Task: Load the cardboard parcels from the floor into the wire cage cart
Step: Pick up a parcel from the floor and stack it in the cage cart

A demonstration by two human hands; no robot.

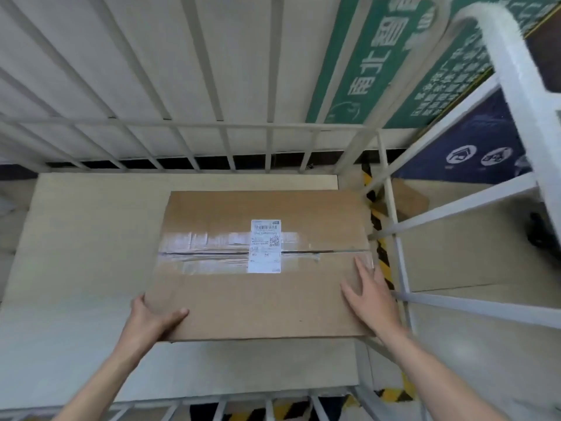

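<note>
A brown cardboard parcel [258, 299] with clear tape and a white shipping label [264, 246] lies flat inside the wire cage cart [212, 126], toward its right side. My left hand [151, 320] grips the parcel's near left corner, thumb on top. My right hand [368, 299] rests flat on the parcel's right top edge with fingers straight. The parcel sits on a pale board [85, 238] lining the cart's floor.
White cage bars stand at the back and on the right side [397, 244]. Behind the cart are a pale panelled wall and a green sign [373, 62]. Yellow-black hazard tape [382, 256] marks the floor on the right, and another brown cardboard piece [409, 202] lies beyond the bars.
</note>
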